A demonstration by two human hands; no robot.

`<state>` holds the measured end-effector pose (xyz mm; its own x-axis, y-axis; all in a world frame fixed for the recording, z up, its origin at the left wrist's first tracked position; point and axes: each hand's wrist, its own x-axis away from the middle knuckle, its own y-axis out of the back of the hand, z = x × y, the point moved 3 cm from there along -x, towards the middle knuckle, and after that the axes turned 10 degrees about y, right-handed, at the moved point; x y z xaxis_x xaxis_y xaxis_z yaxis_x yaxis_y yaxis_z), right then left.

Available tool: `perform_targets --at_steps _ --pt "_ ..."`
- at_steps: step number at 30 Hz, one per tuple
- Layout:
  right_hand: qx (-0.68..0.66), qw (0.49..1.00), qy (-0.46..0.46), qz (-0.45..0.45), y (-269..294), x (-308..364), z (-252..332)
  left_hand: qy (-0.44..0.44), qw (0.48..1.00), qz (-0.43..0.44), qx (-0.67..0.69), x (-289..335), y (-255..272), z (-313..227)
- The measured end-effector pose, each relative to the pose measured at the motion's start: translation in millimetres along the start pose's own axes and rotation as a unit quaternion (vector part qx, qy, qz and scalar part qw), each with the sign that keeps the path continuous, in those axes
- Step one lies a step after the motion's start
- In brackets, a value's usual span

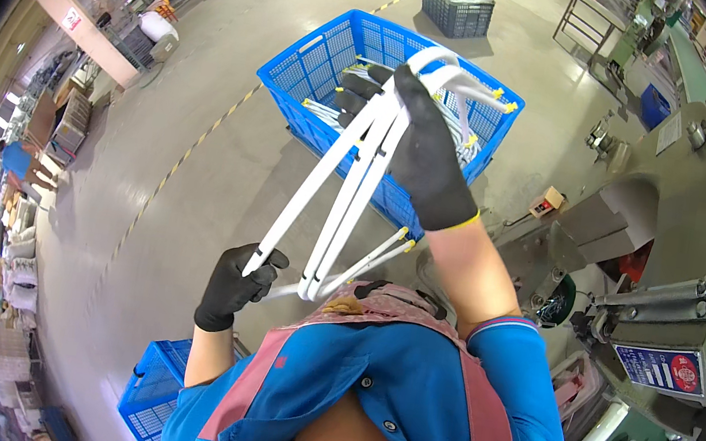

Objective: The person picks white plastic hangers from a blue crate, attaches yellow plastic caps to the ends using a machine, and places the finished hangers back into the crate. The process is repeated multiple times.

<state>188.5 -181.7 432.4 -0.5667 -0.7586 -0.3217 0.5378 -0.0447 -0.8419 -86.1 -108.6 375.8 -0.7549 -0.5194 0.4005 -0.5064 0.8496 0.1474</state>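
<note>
Several white bent tubes (pixel 313 195) slant across in front of me, some with yellow tips. My right hand (pixel 432 160), in a black glove, is closed around their upper bends. Lower down on the left, my left hand (pixel 235 290), also gloved in black, grips the bottom end of one tube, held a little apart from the others. Beneath my right hand stands a blue plastic crate (pixel 291 114) with more white yellow-tipped tubes in it. My right palm and the hand's grip on the far side are hidden.
Heavy green machinery (pixel 685 202) stands close on my right. A second blue crate (pixel 157 391) sits at the lower left. Farther off is a grey crate (pixel 456 15) lined with plastic. At the far left, another person (pixel 20 161) is by the stacked goods.
</note>
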Motion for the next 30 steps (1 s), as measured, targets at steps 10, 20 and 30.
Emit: perform_targets --at_steps 10,20,30 --pt "0.061 0.996 -0.042 -0.051 -1.7 43.5 -47.6 -0.083 0.969 -0.229 -0.031 51.3 30.0 24.2" --pt "0.031 0.999 -0.028 -0.006 -62.7 79.5 -114.8 -0.098 0.952 -0.234 -0.173 136.9 83.7 136.3" --pt "0.152 0.983 -0.093 -0.037 -85.3 211.0 -230.3 0.009 0.998 -0.028 -0.053 146.7 126.1 231.1"
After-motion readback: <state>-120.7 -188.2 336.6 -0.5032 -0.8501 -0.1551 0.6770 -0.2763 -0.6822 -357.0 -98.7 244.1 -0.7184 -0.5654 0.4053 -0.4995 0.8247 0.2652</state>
